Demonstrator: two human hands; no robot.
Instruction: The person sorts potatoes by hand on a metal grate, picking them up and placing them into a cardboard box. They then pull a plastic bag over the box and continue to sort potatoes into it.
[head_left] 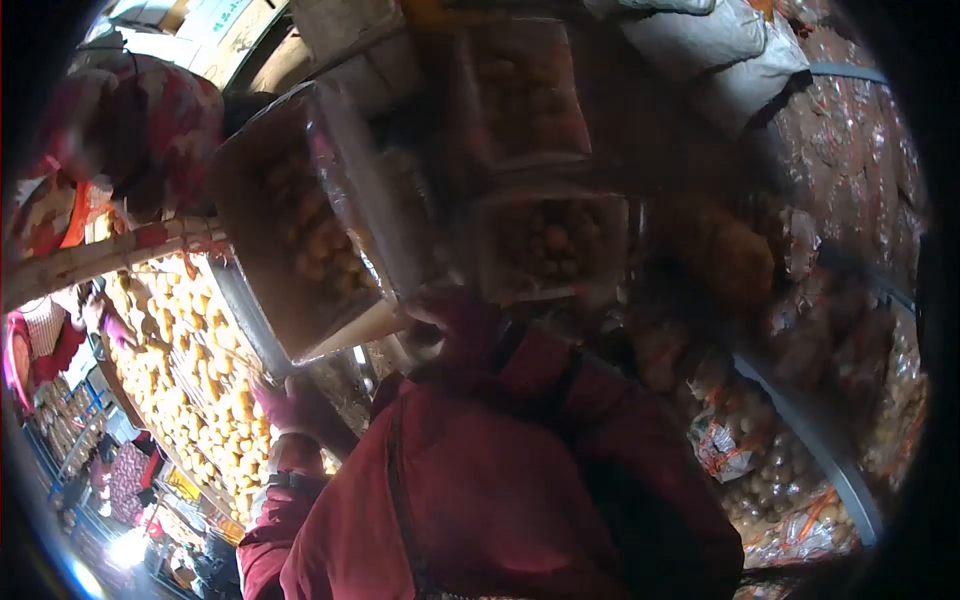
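Note:
My left hand (284,403), in a pink glove, reaches to the near edge of a brightly lit sorting table with its fingers stretched out. Many pale yellow, potato-like pieces (205,370) are spread across that table. In shadow, my right hand (465,322), also gloved, is at the near corner of a lined cardboard box (345,335); its fingers are dark and smeared, so I cannot tell their grip. More of the yellowish round produce (325,245) lies inside this tilted-looking box, and a clear plastic liner (345,190) hangs over its side.
Two more lined boxes of produce, a nearer one (555,290) and a farther one (525,155), stand ahead. White sacks (705,45) lie at the upper right. Filled clear bags (790,480) and a grey rail (815,450) are on the right. Another person (135,120) stands at the left.

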